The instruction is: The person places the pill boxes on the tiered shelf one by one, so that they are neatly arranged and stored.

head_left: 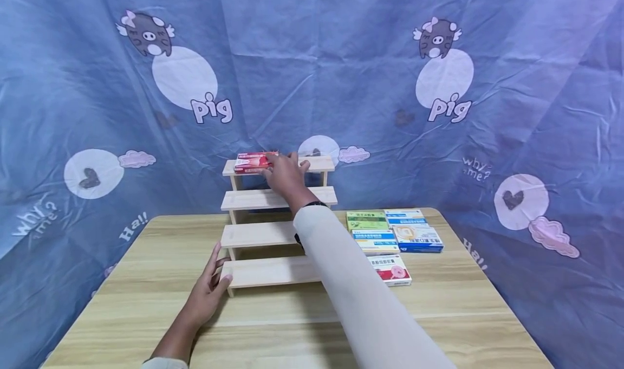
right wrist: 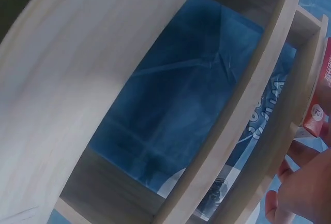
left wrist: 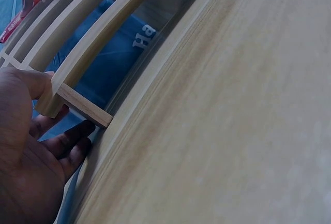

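Note:
A pale wooden stepped rack (head_left: 265, 271) stands on the table, with several tiers rising toward the back. On the left part of its top tier lies a red and white medicine box (head_left: 249, 161). My right hand (head_left: 286, 176) pinches that box's right end between thumb and fingers. In the right wrist view the red box (right wrist: 315, 113) shows only partly, at the right edge. My left hand (head_left: 207, 293) grips the left end of the lowest tier; in the left wrist view its thumb lies over the board (left wrist: 62, 87) and its fingers are below and behind.
To the right of the rack lie several medicine boxes: a green one (head_left: 366, 221), blue and white ones (head_left: 375, 240), and a red and white one (head_left: 392, 269) partly behind my right sleeve. A blue cloth (head_left: 312, 60) with pig prints hangs behind the wooden table (head_left: 146, 282).

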Demonstrator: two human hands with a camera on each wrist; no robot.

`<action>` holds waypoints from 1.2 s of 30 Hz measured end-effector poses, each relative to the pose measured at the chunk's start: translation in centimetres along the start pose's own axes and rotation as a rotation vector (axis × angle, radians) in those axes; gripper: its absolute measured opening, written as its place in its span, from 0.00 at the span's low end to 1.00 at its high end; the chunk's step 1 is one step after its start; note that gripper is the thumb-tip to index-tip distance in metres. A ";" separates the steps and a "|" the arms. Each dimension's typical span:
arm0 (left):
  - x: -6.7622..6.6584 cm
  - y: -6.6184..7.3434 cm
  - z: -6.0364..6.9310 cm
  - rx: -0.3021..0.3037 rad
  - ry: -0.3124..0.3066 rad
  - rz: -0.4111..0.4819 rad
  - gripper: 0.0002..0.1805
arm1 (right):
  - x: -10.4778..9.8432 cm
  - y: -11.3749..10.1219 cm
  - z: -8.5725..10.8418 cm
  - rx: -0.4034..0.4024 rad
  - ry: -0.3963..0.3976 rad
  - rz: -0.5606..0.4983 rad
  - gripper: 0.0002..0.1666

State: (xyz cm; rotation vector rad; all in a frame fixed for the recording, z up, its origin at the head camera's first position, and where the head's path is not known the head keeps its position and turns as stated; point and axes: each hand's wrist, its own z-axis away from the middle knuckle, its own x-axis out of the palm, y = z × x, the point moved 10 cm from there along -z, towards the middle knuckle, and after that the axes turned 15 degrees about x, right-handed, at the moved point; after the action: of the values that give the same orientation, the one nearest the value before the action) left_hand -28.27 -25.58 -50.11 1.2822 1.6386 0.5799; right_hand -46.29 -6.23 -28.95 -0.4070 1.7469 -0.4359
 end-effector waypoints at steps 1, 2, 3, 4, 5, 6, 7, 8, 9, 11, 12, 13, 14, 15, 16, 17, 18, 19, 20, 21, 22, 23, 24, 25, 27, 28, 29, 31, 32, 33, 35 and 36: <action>-0.1 0.0 0.1 0.000 0.002 -0.005 0.47 | 0.1 -0.1 0.0 -0.001 -0.003 0.003 0.34; -0.1 -0.1 0.1 -0.001 0.002 -0.009 0.47 | 0.1 -0.1 -0.1 -0.001 -0.003 0.004 0.34; -0.1 -0.1 0.2 0.001 0.003 -0.012 0.47 | 0.2 -0.1 -0.1 0.002 -0.001 0.005 0.35; -0.1 0.0 0.2 0.004 0.002 -0.013 0.46 | 0.2 -0.1 -0.2 0.005 0.004 0.003 0.36; -0.1 0.0 0.2 0.008 0.003 -0.016 0.46 | 0.1 -0.1 -0.2 0.008 0.010 0.002 0.37; -0.1 0.1 0.1 0.012 0.001 -0.015 0.46 | 0.1 -0.1 -0.3 0.012 0.016 -0.002 0.38; -0.1 0.2 0.1 0.020 0.004 -0.016 0.46 | 0.0 0.0 -0.2 0.013 0.024 -0.008 0.39; -0.1 0.3 0.1 0.023 0.002 -0.018 0.46 | -0.1 0.1 -0.2 0.012 0.029 -0.015 0.41; -0.2 0.4 0.1 0.030 0.005 -0.020 0.46 | -0.2 0.1 -0.2 0.009 0.035 -0.020 0.42; -0.2 0.5 0.1 0.033 0.007 -0.021 0.46 | -0.4 0.2 -0.1 -0.004 0.044 -0.029 0.44; -0.3 0.5 0.1 0.031 0.006 -0.020 0.46 | -0.5 0.2 0.0 -0.012 0.050 -0.032 0.44; -0.3 0.4 0.1 0.030 0.009 -0.022 0.46 | -0.6 0.2 0.1 -0.018 0.054 -0.036 0.44; -0.3 0.3 0.2 0.023 0.005 -0.018 0.47 | -0.6 0.2 0.2 -0.023 0.058 -0.036 0.44; -0.3 0.2 0.1 0.019 0.005 -0.015 0.47 | -0.7 0.3 0.2 -0.026 0.062 -0.032 0.44; -0.3 0.1 0.1 0.012 0.001 -0.011 0.47 | -0.9 0.4 0.3 -0.027 0.065 -0.030 0.43; -0.3 0.0 0.1 0.007 -0.001 -0.008 0.47 | -1.0 0.5 0.3 -0.029 0.067 -0.029 0.43; -0.2 -0.1 0.1 -0.001 -0.006 -0.004 0.47 | -1.1 0.6 0.4 -0.030 0.068 -0.028 0.42; -0.1 -0.2 0.1 -0.006 -0.007 0.000 0.47 | -1.2 0.8 0.4 -0.032 0.068 -0.027 0.42; -0.1 -0.3 0.1 -0.009 -0.009 0.003 0.47 | -1.4 0.9 0.4 -0.035 0.069 -0.026 0.41; -0.1 -0.3 0.1 -0.009 -0.009 0.004 0.47 | -1.5 1.0 0.5 -0.037 0.070 -0.025 0.41; -0.1 -0.3 0.1 -0.009 -0.008 0.004 0.47 | -1.7 1.2 0.5 -0.040 0.071 -0.029 0.40; -0.1 -0.3 0.1 -0.008 -0.008 0.001 0.47 | -1.9 1.3 0.5 -0.043 0.072 -0.031 0.40; -0.1 -0.3 0.1 -0.006 -0.005 0.000 0.47 | -2.1 1.5 0.5 -0.046 0.073 -0.035 0.40; -0.2 -0.3 0.1 -0.002 -0.001 -0.001 0.47 | -2.3 1.7 0.5 -0.049 0.072 -0.038 0.40; -0.2 -0.3 0.1 0.002 0.004 0.003 0.47 | -2.6 2.3 0.5 -0.055 0.072 -0.042 0.41; -0.1 -0.3 0.1 0.003 0.003 0.006 0.47 | -2.7 2.7 0.5 -0.060 0.071 -0.048 0.41; 0.0 -0.3 0.0 0.005 0.000 0.010 0.47 | -2.9 3.0 0.6 -0.068 0.069 -0.054 0.41; 0.1 -0.3 0.0 0.004 -0.002 0.022 0.47 | -3.1 3.6 0.9 -0.087 0.059 -0.076 0.40; 0.1 -0.3 0.0 0.002 -0.004 0.026 0.47 | -3.2 3.9 1.1 -0.098 0.057 -0.090 0.40; 0.1 -0.3 0.0 0.000 -0.007 0.028 0.47 | -3.3 4.3 1.3 -0.109 0.052 -0.108 0.40; 0.0 -0.2 0.1 -0.003 -0.006 0.023 0.47 | -3.7 4.9 1.8 -0.131 0.052 -0.144 0.40; -0.1 -0.2 0.1 -0.006 -0.005 0.020 0.47 | -3.8 5.2 2.0 -0.138 0.056 -0.157 0.40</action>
State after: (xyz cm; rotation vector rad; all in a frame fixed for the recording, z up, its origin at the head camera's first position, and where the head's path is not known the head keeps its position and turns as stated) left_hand -28.29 -25.75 -50.29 1.2964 1.6204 0.5931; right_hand -43.75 0.04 -28.73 -0.6388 1.8120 -0.4432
